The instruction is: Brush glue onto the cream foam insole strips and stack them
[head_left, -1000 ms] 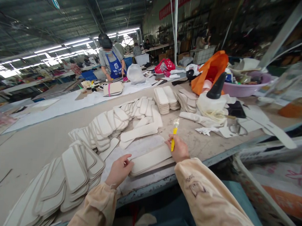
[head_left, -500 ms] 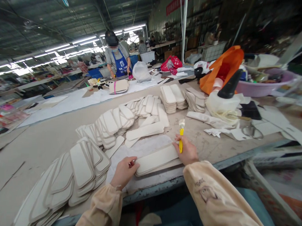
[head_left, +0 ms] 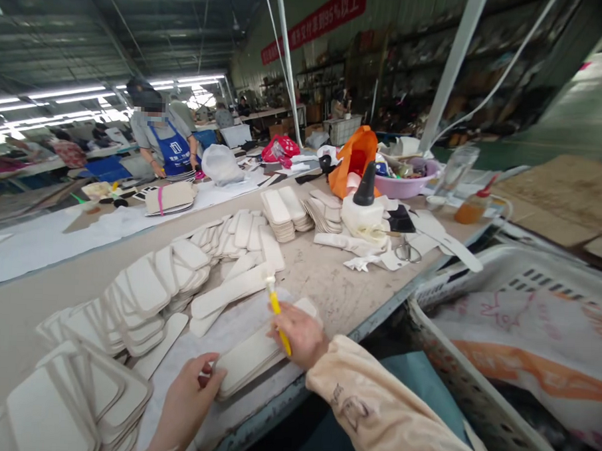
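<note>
Two hands in play: best keep strip stack (head_left: 248, 364) sq. w/ light touch, bristles (head_left: 269, 281) clear. L grip (head_left: 194, 388) half-curled at its near end, can't tell if pinching; R grip (head_left: 301, 332) wrapped round yellow brush (head_left: 274, 300), over far half. More strips (head_left: 146, 282) beyond on worktop (head_left: 323, 273).

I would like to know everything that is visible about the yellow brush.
The brush has a slim yellow handle, perhaps plastic, and a whitish head; single bristles cannot be made out. The right hand, over a stack of pale strips, holds it by the handle. It slants, head farther off and to the left.
</note>
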Tool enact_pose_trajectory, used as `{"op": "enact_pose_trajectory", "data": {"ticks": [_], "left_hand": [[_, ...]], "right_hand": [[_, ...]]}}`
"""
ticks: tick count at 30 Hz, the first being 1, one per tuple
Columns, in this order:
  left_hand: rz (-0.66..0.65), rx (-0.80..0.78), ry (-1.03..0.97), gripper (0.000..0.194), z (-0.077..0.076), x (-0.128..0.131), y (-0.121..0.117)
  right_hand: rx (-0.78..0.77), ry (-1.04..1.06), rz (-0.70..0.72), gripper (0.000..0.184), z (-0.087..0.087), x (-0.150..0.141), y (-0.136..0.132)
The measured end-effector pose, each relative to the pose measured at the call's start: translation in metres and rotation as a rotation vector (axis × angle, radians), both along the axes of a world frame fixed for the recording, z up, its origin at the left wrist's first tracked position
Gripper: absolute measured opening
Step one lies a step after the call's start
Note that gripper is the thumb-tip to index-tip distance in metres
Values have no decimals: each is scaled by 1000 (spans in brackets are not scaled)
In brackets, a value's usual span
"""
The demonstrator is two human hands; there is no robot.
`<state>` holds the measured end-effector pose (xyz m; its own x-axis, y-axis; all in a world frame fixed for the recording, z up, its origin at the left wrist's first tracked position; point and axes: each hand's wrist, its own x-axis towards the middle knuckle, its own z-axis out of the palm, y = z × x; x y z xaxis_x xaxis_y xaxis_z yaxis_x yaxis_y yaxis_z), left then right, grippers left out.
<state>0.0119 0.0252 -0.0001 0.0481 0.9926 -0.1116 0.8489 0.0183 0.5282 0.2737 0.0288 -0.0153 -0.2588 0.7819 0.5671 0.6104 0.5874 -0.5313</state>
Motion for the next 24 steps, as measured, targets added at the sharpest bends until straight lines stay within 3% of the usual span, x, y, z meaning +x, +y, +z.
{"op": "enact_pose_trajectory", "data": {"ticks": [3, 6, 11, 15, 17, 19, 24], "left_hand": [[3, -23, -10, 38, 2, 3, 1], [0, -36, -6, 37, 2, 4, 1], [-18, -17, 68, 28, 4, 5, 2], [6, -13, 90, 20, 8, 8, 2], [30, 10, -17, 19, 10, 9, 1], [65, 29, -198, 22, 15, 10, -1], [254, 170, -753, 32, 47, 27, -6]], "right_hand": [[-15, -88, 201, 10, -5, -18, -13], [-87, -134, 215, 9, -11, -18, -16], [-231, -93, -7, 4, -13, 18, -8], [-260, -23, -275, 9, -18, 44, -1], [-229, 48, -399, 12, -21, 50, 0], [-184, 131, -434, 15, -20, 52, 0], [-122, 287, -203, 20, -3, 52, -5]]}}
